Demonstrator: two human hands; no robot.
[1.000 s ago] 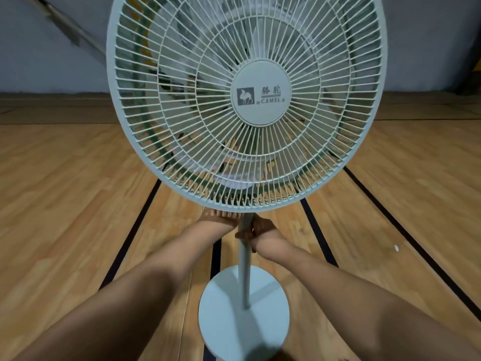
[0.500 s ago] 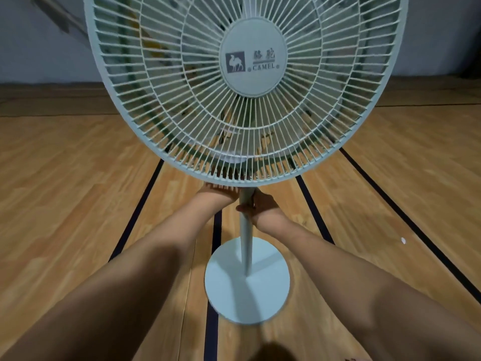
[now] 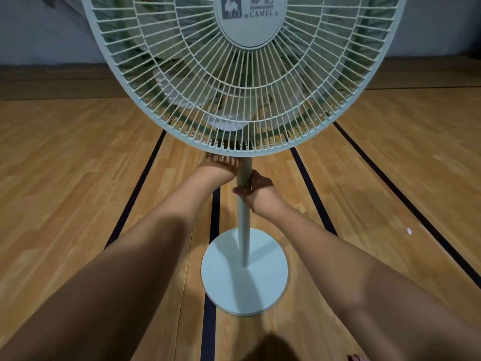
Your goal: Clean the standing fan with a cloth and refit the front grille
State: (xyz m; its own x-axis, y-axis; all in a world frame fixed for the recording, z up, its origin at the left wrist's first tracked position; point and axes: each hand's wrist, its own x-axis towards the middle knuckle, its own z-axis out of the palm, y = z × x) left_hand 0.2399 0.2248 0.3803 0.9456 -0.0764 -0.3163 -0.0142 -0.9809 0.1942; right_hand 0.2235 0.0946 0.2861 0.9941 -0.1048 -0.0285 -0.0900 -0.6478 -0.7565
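We held the fan's pole (image 3: 244, 175): right hand (image 3: 256, 190) gripping it, left hand (image 3: 220, 166) under the grille (image 3: 182, 121), grip hidden, probably steadying it.

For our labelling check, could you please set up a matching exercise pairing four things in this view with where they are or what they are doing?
Things:
1. right hand
2. left hand
3. round pale blue fan base
4. round grey CAMEL badge

States:
A. flat on the wooden floor
B. centre of the white wire front grille
C. grips the pale blue pole
D. reaches under the grille's lower rim

Pairs: 1-C, 2-D, 3-A, 4-B
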